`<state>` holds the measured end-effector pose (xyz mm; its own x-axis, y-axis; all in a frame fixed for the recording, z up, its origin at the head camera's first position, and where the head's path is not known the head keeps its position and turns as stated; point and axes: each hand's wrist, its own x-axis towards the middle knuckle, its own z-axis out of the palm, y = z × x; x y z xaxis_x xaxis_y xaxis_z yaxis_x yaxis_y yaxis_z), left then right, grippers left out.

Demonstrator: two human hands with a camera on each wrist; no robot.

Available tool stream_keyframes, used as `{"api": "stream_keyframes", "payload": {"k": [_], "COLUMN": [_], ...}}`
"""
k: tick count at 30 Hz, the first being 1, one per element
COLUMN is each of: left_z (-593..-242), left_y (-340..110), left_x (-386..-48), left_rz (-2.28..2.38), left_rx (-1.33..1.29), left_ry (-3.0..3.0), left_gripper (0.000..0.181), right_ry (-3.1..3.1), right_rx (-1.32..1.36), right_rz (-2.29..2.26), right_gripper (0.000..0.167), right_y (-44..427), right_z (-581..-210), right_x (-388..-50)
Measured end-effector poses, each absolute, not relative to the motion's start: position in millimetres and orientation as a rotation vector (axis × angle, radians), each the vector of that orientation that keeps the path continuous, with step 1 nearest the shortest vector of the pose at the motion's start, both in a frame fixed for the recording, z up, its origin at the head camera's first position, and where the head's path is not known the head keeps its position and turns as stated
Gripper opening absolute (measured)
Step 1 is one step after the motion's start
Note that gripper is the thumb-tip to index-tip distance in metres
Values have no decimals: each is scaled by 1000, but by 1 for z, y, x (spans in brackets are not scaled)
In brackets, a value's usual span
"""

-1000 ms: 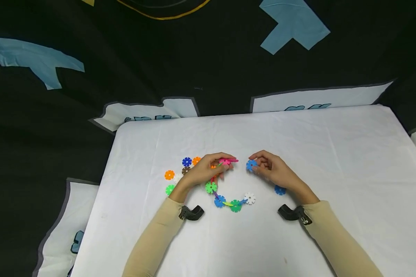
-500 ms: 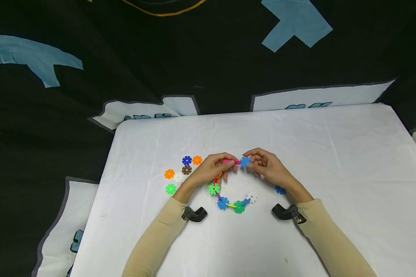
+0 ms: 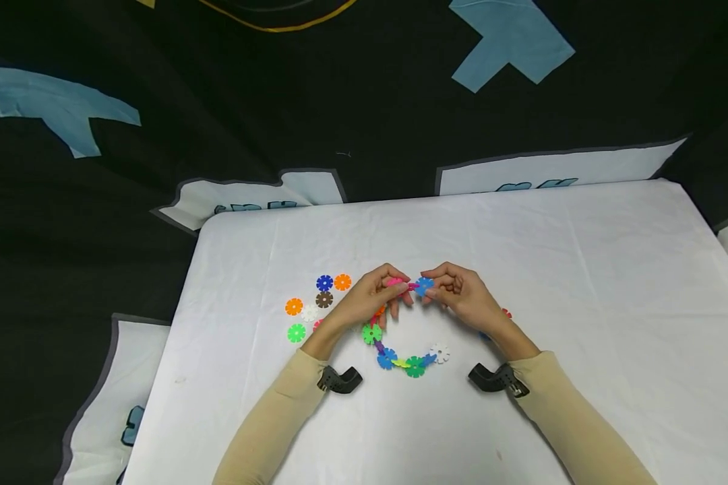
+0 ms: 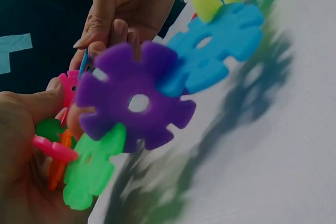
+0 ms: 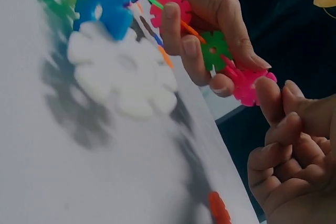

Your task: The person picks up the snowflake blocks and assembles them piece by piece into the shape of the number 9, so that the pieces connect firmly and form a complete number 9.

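Note:
A chain of slotted plastic snowflake discs curves over the white table. It includes a light green disc (image 3: 372,334), a purple disc (image 4: 136,82) and, at its near end, a white disc (image 3: 440,353). My left hand (image 3: 364,300) grips the chain's far end, with thumb and fingers at a pink disc (image 3: 394,283). Between the hands a second pink disc (image 3: 412,287) meets a blue disc (image 3: 424,286), which my right hand (image 3: 470,296) pinches between thumb and fingers. Whether their slots are joined cannot be told. In the right wrist view, fingers mostly hide the blue disc.
Left of my left hand lie several loose discs, among them a dark blue one (image 3: 324,283), a brown one (image 3: 324,300) and a green one (image 3: 296,333). A red disc (image 3: 506,313) shows behind my right wrist. Dark cloth hangs beyond the table's (image 3: 552,269) far edge.
My right hand has moved left with the blue disc, bringing it from a gap up against the pink disc. The left hand keeps its grip on the chain, which has shifted slightly.

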<state>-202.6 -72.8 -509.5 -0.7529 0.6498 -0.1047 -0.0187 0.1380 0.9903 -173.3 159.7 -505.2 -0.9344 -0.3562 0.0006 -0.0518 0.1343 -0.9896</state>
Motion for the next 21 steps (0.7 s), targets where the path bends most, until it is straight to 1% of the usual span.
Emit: {"api": "stream_keyframes", "payload": {"k": [8, 21], "left_z": [-505, -497], "left_y": [-74, -77], "left_x": [-203, -204], "left_rz": [1666, 1629], "left_rx": [617, 587], "left_ry": [1895, 1950], "left_gripper": [19, 22], "right_ry": [2175, 2183], "right_rx": [-381, -486], "right_rz": [-1943, -1943], "right_gripper": [26, 31], "right_y": [156, 158], "right_z": [-504, -506], "right_x": [-170, -172]}}
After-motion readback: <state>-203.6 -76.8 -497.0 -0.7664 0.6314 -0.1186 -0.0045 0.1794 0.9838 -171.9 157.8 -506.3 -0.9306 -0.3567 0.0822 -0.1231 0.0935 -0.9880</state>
